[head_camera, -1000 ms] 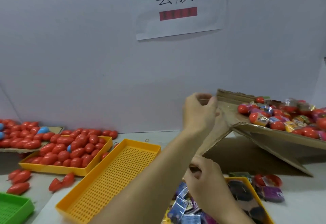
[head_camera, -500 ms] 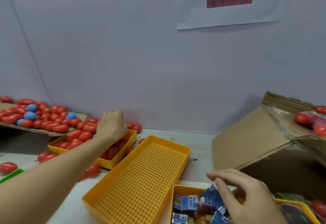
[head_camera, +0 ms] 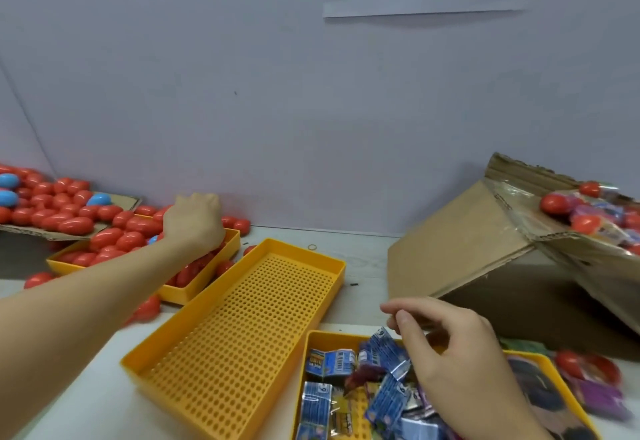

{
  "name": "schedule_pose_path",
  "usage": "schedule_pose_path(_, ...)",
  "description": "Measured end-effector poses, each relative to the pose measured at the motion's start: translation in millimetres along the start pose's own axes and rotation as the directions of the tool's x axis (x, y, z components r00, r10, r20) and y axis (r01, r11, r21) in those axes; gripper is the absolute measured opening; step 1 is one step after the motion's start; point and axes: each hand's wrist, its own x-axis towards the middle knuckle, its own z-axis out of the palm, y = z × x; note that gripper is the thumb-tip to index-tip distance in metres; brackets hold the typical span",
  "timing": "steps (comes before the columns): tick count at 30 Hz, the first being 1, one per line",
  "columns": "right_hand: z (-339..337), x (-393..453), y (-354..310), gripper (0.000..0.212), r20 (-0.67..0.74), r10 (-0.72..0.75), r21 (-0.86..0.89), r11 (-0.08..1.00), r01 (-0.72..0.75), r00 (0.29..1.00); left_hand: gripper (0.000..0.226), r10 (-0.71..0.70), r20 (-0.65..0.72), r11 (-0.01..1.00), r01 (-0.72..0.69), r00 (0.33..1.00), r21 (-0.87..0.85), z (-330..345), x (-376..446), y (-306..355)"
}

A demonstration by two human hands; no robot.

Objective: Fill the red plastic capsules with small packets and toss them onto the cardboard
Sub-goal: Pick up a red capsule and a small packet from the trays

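1. The left hand (head_camera: pixel 194 221) was down among the red capsules (head_camera: pixel 114 238) in the far yellow tray (head_camera: pixel 230 243). Only its back showed, the fingers hidden below, so I could not tell whether it gripped a capsule or was only reaching for one.
2. The right hand (head_camera: pixel 450 353) hovered over the near tray (head_camera: pixel 304 370) of packets (head_camera: pixel 381 370). Its thumb and forefinger were drawn close together, the other fingers curled loosely. Whether anything was pinched between them could not be told; blur hid it, and the blue packets lay just below the fingers.
3. Done so far, to judge by how things lay: a heap of red capsules mixed with coloured wrappers rested on the sloped cardboard (head_camera: pixel 467 242) at the right, its upper part running out of view. That suggested a good number had been filled and tossed.
4. Left to do: plenty. The far tray was heaped with capsules, more lay loose on the table (head_camera: pixel 363 266) around it, and another pile, with a few blue ones (head_camera: pixel 98 199) among them, sat on a flat cardboard sheet (head_camera: pixel 128 201) at the far left. The near tray held many packets.
5. The perforated tray (head_camera: pixel 242 328) between the two stood with nothing in it.
6. The step in hand looked like fetching the next pair: one capsule with the left, one packet with the right, before bringing them together.
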Motion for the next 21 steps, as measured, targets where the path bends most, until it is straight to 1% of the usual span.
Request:
schedule_pose_path(1,-1,0,1,0.035,-0.01,0.011,0.015,1.0,-0.011,1.0,0.015,0.007,-0.028,0.999,-0.008,1.0,-0.032,-4,-3,4)
schedule_pose_path(3,-3,0,3,0.038,-0.026,0.033,0.035,0.999,-0.032,0.999,0.017,0.018,-0.035,0.985,-0.024,0.999,-0.17,-16,-10,17)
schedule_pose_path(5,-7,0,2,0.04,-0.053,0.041,0.049,0.998,-0.039,0.998,0.016,0.045,-0.007,0.936,-0.045,0.999,-0.348,-33,-21,36)
schedule_pose_path(7,-13,1,2,0.04,-0.078,0.049,0.049,0.998,-0.045,0.996,0.016,0.097,-0.007,0.867,-0.088,0.995,-0.49,-53,-38,57)
schedule_pose_path(9,-20,1,0,0.037,-0.037,0.07,-0.001,0.998,-0.07,0.997,0.021,0.135,-0.02,0.793,-0.12,0.991,-0.597,-73,-63,80)
schedule_pose_path(11,-23,0,0,0.03,0.053,0.09,-0.141,0.987,-0.082,0.995,0.025,0.162,0.012,0.703,-0.107,0.987,-0.703,-86,-91,101)
schedule_pose_path(13,-23,-1,-2,0.023,0.119,0.101,-0.281,0.957,-0.064,0.988,0.026,0.172,0.075,0.595,-0.043,0.982,-0.803,-93,-120,118)
schedule_pose_path(15,-20,-3,-6,0.023,0.169,0.123,-0.374,0.926,-0.052,0.978,0.029,0.142,0.123,0.462,0.045,0.982,-0.886,-97,-145,132)
schedule_pose_path(18,-17,-6,-13,0.038,0.165,0.158,-0.513,0.857,-0.052,0.974,0.032,0.056,0.194,0.249,0.175,0.979,-0.953,-97,-170,143)
schedule_pose_path(20,-16,-7,-16,0.043,0.149,0.151,-0.574,0.818,-0.038,0.977,0.03,0.041,0.266,0.141,0.258,0.963,-0.956,-93,-178,142)
schedule_pose_path(21,-15,-7,-17,0.044,0.15,0.149,-0.59,0.807,-0.032,0.977,0.027,0.045,0.299,0.107,0.293,0.953,-0.95,-89,-182,139)
